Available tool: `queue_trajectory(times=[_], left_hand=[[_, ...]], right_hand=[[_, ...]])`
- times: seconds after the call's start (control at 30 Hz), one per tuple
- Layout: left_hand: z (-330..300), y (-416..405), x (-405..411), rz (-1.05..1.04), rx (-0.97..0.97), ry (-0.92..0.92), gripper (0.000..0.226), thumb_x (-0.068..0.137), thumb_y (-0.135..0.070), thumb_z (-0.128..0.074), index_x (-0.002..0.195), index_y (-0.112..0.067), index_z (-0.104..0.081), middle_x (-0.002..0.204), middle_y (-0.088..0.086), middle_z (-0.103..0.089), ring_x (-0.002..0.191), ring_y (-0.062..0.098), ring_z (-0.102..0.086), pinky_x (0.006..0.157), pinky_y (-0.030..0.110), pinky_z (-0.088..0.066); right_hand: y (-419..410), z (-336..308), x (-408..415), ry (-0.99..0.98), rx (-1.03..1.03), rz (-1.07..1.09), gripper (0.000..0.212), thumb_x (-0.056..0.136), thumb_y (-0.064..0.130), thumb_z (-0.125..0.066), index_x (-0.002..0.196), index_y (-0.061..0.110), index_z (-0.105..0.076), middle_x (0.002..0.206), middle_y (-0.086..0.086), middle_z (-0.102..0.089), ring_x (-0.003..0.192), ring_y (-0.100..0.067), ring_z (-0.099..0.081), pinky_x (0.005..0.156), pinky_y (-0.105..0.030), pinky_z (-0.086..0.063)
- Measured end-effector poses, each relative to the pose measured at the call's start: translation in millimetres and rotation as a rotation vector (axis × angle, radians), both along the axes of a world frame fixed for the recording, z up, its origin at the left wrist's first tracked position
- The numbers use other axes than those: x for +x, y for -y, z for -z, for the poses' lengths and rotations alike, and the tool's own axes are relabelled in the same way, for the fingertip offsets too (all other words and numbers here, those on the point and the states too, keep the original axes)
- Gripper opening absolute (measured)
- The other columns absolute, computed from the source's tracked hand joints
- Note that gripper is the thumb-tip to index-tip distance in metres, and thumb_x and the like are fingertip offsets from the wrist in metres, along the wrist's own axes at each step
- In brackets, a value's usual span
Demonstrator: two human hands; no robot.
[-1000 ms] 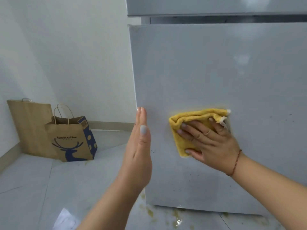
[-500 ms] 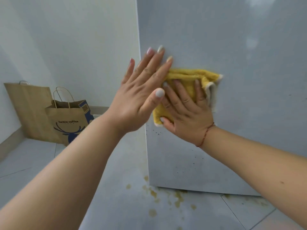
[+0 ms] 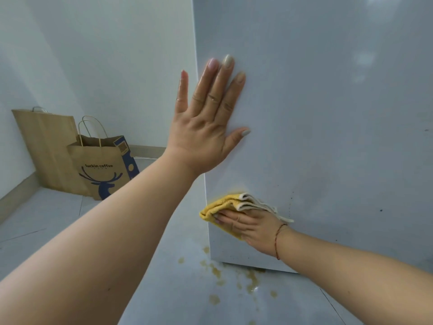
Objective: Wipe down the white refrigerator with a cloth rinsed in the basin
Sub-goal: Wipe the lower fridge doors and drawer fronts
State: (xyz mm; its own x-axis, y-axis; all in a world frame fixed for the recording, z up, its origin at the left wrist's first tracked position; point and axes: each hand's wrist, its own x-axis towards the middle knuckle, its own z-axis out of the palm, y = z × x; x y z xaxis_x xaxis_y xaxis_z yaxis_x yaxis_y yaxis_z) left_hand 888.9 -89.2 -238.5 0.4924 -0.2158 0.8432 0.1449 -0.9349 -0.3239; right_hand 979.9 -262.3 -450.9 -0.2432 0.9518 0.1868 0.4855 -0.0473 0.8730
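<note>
Yellow folded cloth [image 3: 225,205], with pale layered edges showing along its upper right, lies flat against the lower left corner of the white refrigerator [image 3: 328,113] door, low in the centre of the frame. My right hand [image 3: 253,227] presses it there with fingers extended and lying over the fabric. My left hand [image 3: 208,123] rests higher up, at frame centre, palm flat on the door near its left edge, fingers straight and spread, holding nothing. Brownish stains [image 3: 234,277] spot the floor below the door. Two paper bags [image 3: 98,160] stand at the left.
</note>
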Motion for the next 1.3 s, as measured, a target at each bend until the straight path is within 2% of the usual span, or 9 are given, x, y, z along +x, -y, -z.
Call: queue_trajectory(times=[0.07, 0.13, 0.3, 0.57, 0.73, 0.93, 1.13, 1.23, 1.3], left_hand=[[-2.0, 1.2, -0.8, -0.003, 0.002, -0.002, 0.072, 0.097, -0.052, -0.043, 0.146, -0.001, -0.032, 0.149, 0.026, -0.040, 0.139, 0.038, -0.025, 0.113, 0.063, -0.018], [-3.7, 3.1, -2.6, -0.005, -0.004, -0.013, 0.070, 0.098, -0.051, -0.041, 0.146, -0.001, -0.033, 0.149, 0.027, -0.039, 0.139, 0.039, -0.025, 0.112, 0.063, -0.018], [-6.0, 1.6, -7.4, 0.022, -0.041, -0.071, 0.069, 0.098, -0.050, -0.035, 0.148, -0.001, -0.033, 0.151, 0.027, -0.035, 0.142, 0.037, -0.020, 0.112, 0.065, -0.016], [1.8, 36.4, -10.1, -0.001, -0.147, -0.028, 0.076, 0.099, -0.058, -0.016, 0.153, -0.006, -0.018, 0.160, 0.007, -0.014, 0.150, 0.016, 0.002, 0.117, 0.050, 0.008], [-32.2, 73.7, 17.8, 0.125, -0.083, 0.015, 0.073, 0.100, -0.055, -0.020, 0.152, -0.003, -0.023, 0.159, 0.007, -0.019, 0.151, 0.017, -0.002, 0.119, 0.049, 0.003], [-82.8, 126.8, 56.3, 0.253, 0.086, 0.045, 0.069, 0.099, -0.051, -0.030, 0.149, -0.004, -0.033, 0.157, 0.012, -0.026, 0.148, 0.021, -0.020, 0.120, 0.049, -0.005], [-97.1, 154.1, 82.3, 0.201, 0.227, -0.031, 0.069, 0.099, -0.052, -0.025, 0.149, -0.005, -0.034, 0.157, 0.009, -0.030, 0.147, 0.021, -0.024, 0.121, 0.052, -0.010], [-95.5, 153.2, 84.7, 0.163, 0.256, -0.046, 0.071, 0.100, -0.053, -0.021, 0.150, -0.004, -0.032, 0.158, 0.011, -0.028, 0.147, 0.021, -0.022, 0.120, 0.052, -0.009], [-95.1, 152.9, 84.9, 0.149, 0.266, -0.049, 0.073, 0.099, -0.054, -0.019, 0.150, -0.003, -0.031, 0.158, 0.011, -0.027, 0.147, 0.022, -0.022, 0.120, 0.052, -0.008]], right_hand=[[21.7, -13.7, 6.1, -0.077, 0.093, -0.026, 0.059, 0.095, 0.014, -0.029, 0.151, 0.004, -0.016, 0.160, -0.004, -0.007, 0.146, -0.021, -0.007, 0.120, -0.040, 0.008], [44.3, -39.5, 10.3, -0.145, 0.198, -0.017, 0.057, 0.092, 0.026, -0.046, 0.148, 0.018, -0.036, 0.157, 0.002, -0.023, 0.145, -0.017, -0.018, 0.121, -0.039, -0.001], [51.1, -113.1, 13.0, -0.174, 0.540, 0.047, 0.064, 0.087, 0.049, -0.054, 0.145, 0.024, -0.042, 0.152, 0.004, -0.033, 0.141, -0.017, -0.029, 0.118, -0.045, -0.011], [38.3, -164.8, 9.6, -0.205, 0.704, 0.059, 0.064, 0.084, 0.053, -0.053, 0.143, 0.028, -0.043, 0.150, 0.006, -0.037, 0.139, -0.014, -0.032, 0.118, -0.046, -0.014], [65.6, -220.7, 27.8, -0.234, 0.934, 0.055, 0.070, 0.081, 0.060, -0.053, 0.143, 0.027, -0.041, 0.148, 0.004, -0.037, 0.141, -0.018, -0.032, 0.114, -0.052, -0.024], [142.1, -270.2, 71.3, -0.223, 1.154, 0.215, 0.077, 0.087, 0.063, -0.039, 0.148, 0.017, -0.028, 0.151, -0.008, -0.028, 0.142, -0.030, -0.025, 0.113, -0.058, -0.019], [208.8, -250.1, 102.3, -0.432, 1.493, 0.416, 0.077, 0.095, 0.059, -0.020, 0.150, 0.005, -0.018, 0.155, -0.018, -0.020, 0.144, -0.034, -0.016, 0.115, -0.060, -0.015], [201.2, -221.9, 94.4, -0.610, 1.710, 0.453, 0.076, 0.097, 0.057, -0.016, 0.150, 0.002, -0.014, 0.156, -0.018, -0.015, 0.145, -0.033, -0.011, 0.113, -0.062, -0.015], [176.6, -206.3, 79.3, -0.677, 1.735, 0.462, 0.076, 0.098, 0.057, -0.016, 0.150, 0.003, -0.011, 0.156, -0.016, -0.014, 0.145, -0.035, -0.012, 0.112, -0.063, -0.015]])
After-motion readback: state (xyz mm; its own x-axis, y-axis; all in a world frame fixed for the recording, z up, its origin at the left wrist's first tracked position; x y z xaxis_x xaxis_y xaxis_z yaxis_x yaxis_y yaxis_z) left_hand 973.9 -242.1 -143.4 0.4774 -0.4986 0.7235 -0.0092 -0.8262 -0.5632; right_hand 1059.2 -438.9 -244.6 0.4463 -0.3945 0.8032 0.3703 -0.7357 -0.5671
